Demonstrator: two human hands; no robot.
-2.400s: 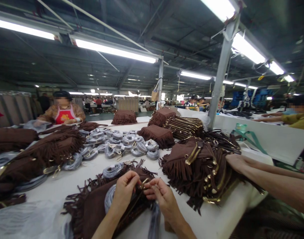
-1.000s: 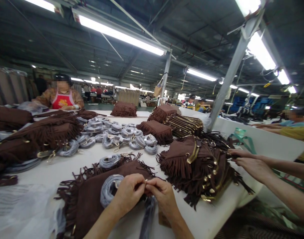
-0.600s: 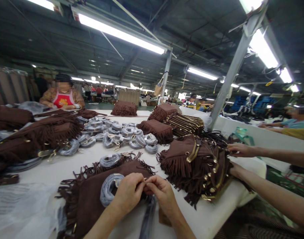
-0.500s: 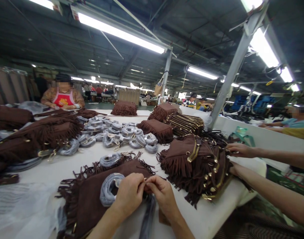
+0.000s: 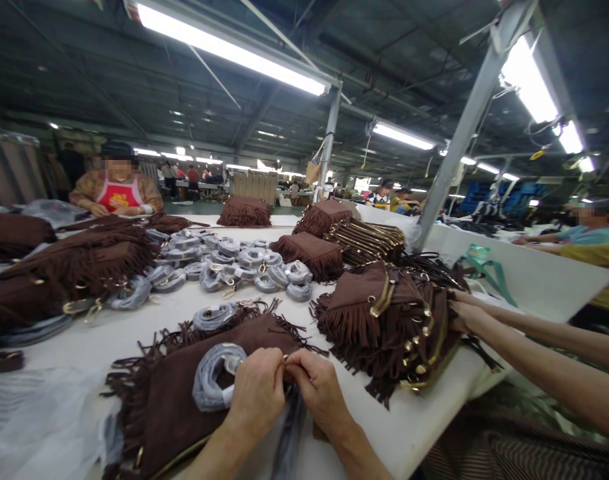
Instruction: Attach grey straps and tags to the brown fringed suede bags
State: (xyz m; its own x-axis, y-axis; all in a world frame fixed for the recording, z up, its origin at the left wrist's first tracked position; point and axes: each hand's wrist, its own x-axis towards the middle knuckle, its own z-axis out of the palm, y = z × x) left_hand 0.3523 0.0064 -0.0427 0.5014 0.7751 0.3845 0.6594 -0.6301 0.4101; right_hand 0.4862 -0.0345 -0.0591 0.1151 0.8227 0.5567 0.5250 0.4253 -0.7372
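Note:
A brown suede fringed bag [image 5: 179,393] lies flat on the white table [image 5: 134,330] in front of me. A grey wrapped strap coil [image 5: 212,383] rests on it. My left hand [image 5: 257,397] and my right hand [image 5: 317,390] meet at the bag's right edge, both closed in a pinch on a small gold metal fitting [image 5: 285,358]. A second strap coil [image 5: 214,315] lies just beyond the bag.
A pile of fringed bags [image 5: 389,317] at right is held by another person's hands [image 5: 467,313]. Several grey strap coils [image 5: 239,263] fill mid-table, more bag piles [image 5: 69,267] left and behind. A person in a red apron [image 5: 115,193] sits far left. Clear plastic [image 5: 34,420] lies near left.
My hands have stayed pinched together at the bag's edge and sunk a little lower. The other person's hands have drawn in against the right pile. The camera tilted slightly.

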